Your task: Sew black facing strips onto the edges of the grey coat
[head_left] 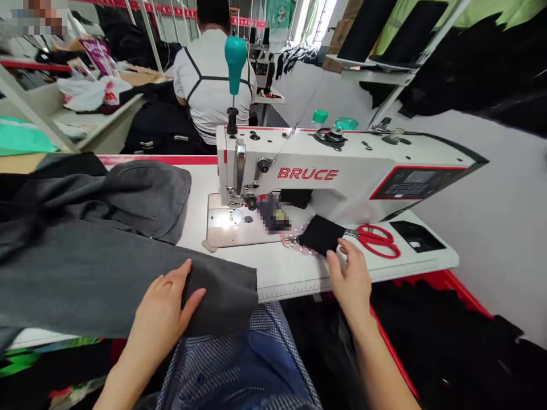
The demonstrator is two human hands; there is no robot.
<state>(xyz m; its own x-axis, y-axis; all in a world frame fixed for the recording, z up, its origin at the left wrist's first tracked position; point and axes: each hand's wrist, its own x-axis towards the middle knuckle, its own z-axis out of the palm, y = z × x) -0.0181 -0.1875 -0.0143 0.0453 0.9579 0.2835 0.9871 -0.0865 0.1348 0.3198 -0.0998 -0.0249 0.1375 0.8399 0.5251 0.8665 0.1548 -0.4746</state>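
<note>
My left hand rests flat on a dark grey garment piece, thumb and fingers apart, near its end at the table's front edge. My right hand is at the lower right corner of a small black cloth piece, its thumb and forefinger apart. Whether the fingertips touch the cloth I cannot tell. Red-handled scissors lie just beyond that hand, their blades partly hidden by the cloth. Ahead stands a white sewing machine, its needle area lit, with no cloth under the needle.
A ruler strip runs along the table's front edge. A black tray is set in the right end. Below right, a red-edged bin holds black cloth. A teal-handled tool stands upright on the machine. Behind it sits a person.
</note>
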